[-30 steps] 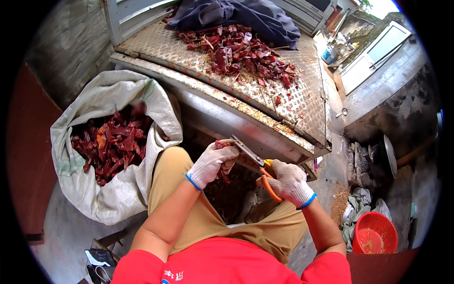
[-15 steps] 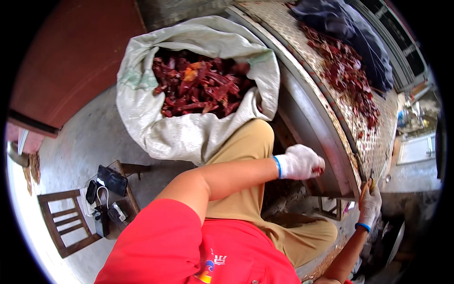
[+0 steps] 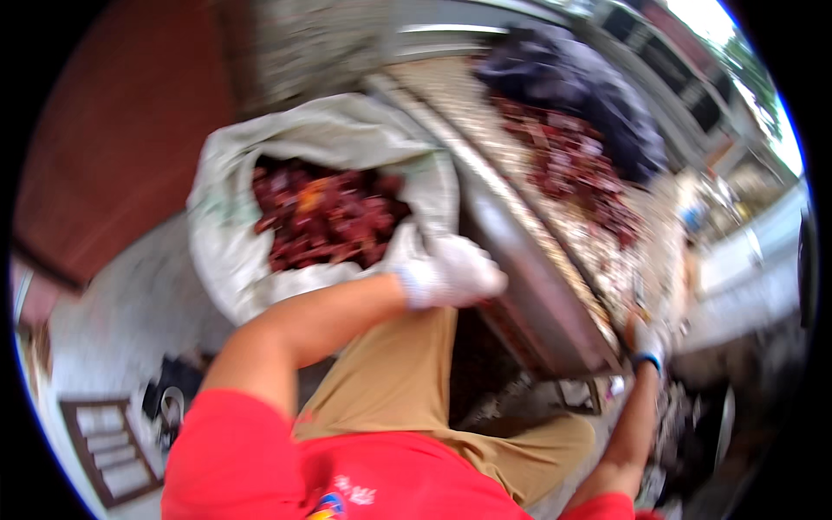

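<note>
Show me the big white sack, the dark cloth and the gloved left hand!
White woven sack (image 3: 338, 127), head view: far side of its rim.
Dark cloth (image 3: 576, 97), head view: its crumpled middle.
Left hand (image 3: 455, 272), head view: its gloved back.

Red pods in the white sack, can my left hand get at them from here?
Probably yes: the left hand looks close beside the rim of the white sack, whose open mouth leaves the red pods uncovered.

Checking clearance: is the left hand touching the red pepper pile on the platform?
Apart. Though blurred, the head view shows the left hand below and left of the pepper pile, with the platform edge between them.
</note>
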The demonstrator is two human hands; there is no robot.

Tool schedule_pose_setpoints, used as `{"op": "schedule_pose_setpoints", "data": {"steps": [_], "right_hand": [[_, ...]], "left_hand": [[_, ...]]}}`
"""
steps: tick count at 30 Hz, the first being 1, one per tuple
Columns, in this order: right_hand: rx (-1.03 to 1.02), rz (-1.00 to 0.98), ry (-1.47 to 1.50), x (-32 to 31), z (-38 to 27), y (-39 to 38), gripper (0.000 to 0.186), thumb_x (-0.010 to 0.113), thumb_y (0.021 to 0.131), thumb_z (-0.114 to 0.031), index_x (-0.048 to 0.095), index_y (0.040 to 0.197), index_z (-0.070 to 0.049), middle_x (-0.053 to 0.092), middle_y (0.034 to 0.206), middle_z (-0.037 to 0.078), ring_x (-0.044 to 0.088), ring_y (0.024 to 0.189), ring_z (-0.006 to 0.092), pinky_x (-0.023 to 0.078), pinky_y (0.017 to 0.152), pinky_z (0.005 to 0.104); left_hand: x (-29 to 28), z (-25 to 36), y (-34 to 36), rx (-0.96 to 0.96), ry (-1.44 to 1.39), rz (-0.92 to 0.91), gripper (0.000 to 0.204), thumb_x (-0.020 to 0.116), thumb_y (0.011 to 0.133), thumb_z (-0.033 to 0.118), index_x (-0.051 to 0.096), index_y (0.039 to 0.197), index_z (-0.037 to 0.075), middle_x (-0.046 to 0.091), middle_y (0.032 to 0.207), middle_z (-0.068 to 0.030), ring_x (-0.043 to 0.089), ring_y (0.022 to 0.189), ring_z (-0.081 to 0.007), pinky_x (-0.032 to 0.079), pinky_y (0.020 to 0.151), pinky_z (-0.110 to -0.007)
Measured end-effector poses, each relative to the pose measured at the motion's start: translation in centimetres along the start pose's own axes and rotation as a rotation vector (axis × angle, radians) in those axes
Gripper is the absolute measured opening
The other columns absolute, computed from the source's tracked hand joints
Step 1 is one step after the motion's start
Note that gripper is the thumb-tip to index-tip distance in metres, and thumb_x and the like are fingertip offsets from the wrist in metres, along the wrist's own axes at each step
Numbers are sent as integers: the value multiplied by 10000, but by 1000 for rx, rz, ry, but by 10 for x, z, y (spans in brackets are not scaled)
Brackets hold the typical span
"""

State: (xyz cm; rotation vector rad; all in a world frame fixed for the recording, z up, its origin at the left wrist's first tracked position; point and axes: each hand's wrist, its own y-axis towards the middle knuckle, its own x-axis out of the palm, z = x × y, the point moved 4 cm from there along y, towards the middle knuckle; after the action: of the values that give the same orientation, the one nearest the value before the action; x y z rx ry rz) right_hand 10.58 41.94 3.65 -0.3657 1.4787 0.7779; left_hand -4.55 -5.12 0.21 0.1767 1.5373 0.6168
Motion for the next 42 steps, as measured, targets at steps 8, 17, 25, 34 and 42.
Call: {"op": "schedule_pose_setpoints", "data": {"steps": [8, 17, 25, 34, 42], "right_hand": [[-262, 151, 571, -73, -129, -22, 392, 658, 907, -293, 668, 1226, -65, 666, 1218, 174, 636, 1139, 326, 485, 986, 402], [-459, -25, 514, -77, -306, 9, 499, 671, 899, -248, 575, 1373, -127, 565, 1424, 137, 579, 1263, 336, 479, 1059, 410], [-460, 24, 419, -54, -302, 34, 362, 653, 868, -171, 676, 1228, -152, 656, 1253, 156, 629, 1165, 335, 508, 1001, 421], [-216, 86, 1272, -19, -200, 48, 323, 641, 927, -93, 666, 1243, -33, 711, 1005, 55, 639, 810, 131, 526, 733, 263], [-147, 207, 1604, -30, -179, 20, 296, 633, 944, -42, 642, 1240, -43, 688, 1056, 24, 581, 774, 61, 478, 643, 215]], "left_hand": [[-54, -132, -68, -372, 401, 100, 247, 764, 729, 230, 639, 929, 159, 645, 822, -55, 658, 811, -261, 513, 685, -422], [-52, -122, -99, -690, 375, -11, 748, 828, 642, 411, 576, 1276, 103, 538, 1309, -108, 469, 1258, -300, 410, 952, -446], [-23, -119, -80, -697, 305, 229, 504, 765, 706, 135, 606, 1184, 129, 612, 1178, -92, 580, 1104, -313, 473, 902, -455], [-16, -194, -162, -944, 531, 57, 683, 751, 754, 610, 571, 1137, 74, 638, 959, -120, 657, 872, -311, 552, 710, -439], [-11, -161, -149, -1124, 169, -203, 669, 774, 788, 443, 524, 1309, 104, 680, 1031, -187, 705, 962, -347, 569, 796, -485]]}}
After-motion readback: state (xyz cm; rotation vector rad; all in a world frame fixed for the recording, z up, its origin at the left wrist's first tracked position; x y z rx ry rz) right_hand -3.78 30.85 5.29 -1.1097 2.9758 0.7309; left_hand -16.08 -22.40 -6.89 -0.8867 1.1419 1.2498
